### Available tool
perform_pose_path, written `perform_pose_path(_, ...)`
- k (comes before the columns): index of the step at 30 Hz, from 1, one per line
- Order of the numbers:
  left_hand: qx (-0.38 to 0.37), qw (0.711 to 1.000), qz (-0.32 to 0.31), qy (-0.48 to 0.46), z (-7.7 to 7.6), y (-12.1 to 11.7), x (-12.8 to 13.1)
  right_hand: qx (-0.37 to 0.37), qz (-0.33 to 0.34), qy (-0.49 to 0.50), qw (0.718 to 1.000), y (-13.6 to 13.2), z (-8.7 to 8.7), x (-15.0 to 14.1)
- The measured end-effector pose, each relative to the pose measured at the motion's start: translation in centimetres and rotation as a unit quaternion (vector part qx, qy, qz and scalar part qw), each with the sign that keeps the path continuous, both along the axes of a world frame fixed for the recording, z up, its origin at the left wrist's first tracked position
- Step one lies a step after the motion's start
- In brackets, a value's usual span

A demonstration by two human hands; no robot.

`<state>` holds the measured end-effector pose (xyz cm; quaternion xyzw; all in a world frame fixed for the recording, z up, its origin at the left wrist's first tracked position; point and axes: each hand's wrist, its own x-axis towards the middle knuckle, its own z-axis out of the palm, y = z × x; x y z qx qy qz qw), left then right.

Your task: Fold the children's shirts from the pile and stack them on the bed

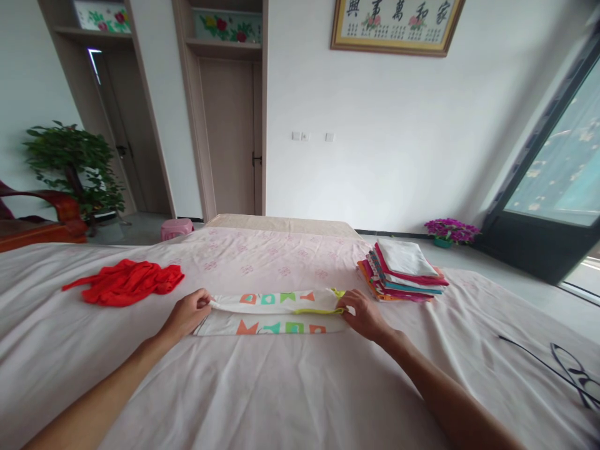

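Note:
A white shirt [276, 306] with orange, teal and green printed shapes and yellow-green trim lies in a long, narrow fold in front of me. My left hand [192, 309] pinches its left end. At the other end, my right hand [363, 312] is closed on the fabric beside the yellow-green trim. The upper layer bears one row of prints, and a second row shows on the layer nearer me. Beyond my right hand stands a stack of folded clothes [405, 272] with a white piece on top. A crumpled red garment [134, 281] lies to the left.
A pale sheet [262, 394] with loose wrinkles covers the bed. Black-framed glasses [569, 369] rest at the right. Past the bed are a pink stool [177, 228], a potted plant [70, 162], a wooden armchair [47, 215] and purple flowers [450, 231].

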<state>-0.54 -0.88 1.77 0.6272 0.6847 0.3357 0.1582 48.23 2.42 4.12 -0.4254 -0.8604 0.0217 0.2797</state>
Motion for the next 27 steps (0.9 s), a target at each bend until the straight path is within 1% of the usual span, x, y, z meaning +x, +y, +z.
perform_pose_path(2,0.001,0.999,-0.014,0.036,-0.2,-0.3,-0.1,-0.009,-0.002,-0.012,1.000,-0.7,-0.3,0.2)
perform_pose_path(4,-0.007,0.996,-0.022,0.091,0.0,-0.5,-0.3,-0.019,0.004,-0.023,1.000,-1.2,-0.1,0.4)
perform_pose_path(6,-0.007,0.988,-0.007,0.151,0.6,-0.6,-0.1,-0.033,0.010,-0.028,0.999,-1.5,0.7,0.5)
perform_pose_path(8,0.019,0.982,0.011,0.186,1.6,-0.6,0.8,-0.046,-0.001,-0.014,0.999,-1.5,1.9,0.0)
perform_pose_path(10,0.051,0.982,-0.004,0.184,2.4,-0.4,2.9,-0.049,-0.013,0.001,0.999,-1.3,2.8,-1.3)
perform_pose_path(12,0.060,0.985,-0.054,0.155,2.7,0.0,6.1,-0.046,0.001,-0.020,0.999,-1.1,3.0,-3.4)
perform_pose_path(13,0.061,0.984,-0.084,0.144,2.6,0.3,7.9,-0.041,0.012,-0.046,0.998,-0.9,2.8,-4.6)
perform_pose_path(14,0.061,0.979,-0.128,0.144,2.4,0.6,9.7,-0.036,0.026,-0.080,0.996,-0.8,2.3,-5.9)
perform_pose_path(16,0.063,0.965,-0.184,0.175,1.4,1.0,12.9,-0.013,0.028,-0.142,0.989,-0.5,0.9,-8.0)
perform_pose_path(18,0.047,0.956,-0.185,0.223,0.2,1.3,14.7,0.012,0.019,-0.185,0.983,-0.2,-0.7,-9.2)
perform_pose_path(19,0.038,0.952,-0.179,0.245,-0.3,1.4,15.0,0.021,0.014,-0.198,0.980,0.0,-1.5,-9.3)
perform_pose_path(21,0.021,0.946,-0.168,0.276,-1.2,1.5,14.6,0.031,0.003,-0.213,0.977,0.3,-2.7,-8.7)
perform_pose_path(24,-0.004,0.942,-0.148,0.301,-1.7,2.0,12.2,0.038,-0.017,-0.226,0.973,0.8,-3.6,-7.0)
perform_pose_path(27,-0.040,0.943,-0.107,0.312,-1.7,2.6,9.2,0.039,-0.041,-0.230,0.972,1.0,-4.0,-5.7)
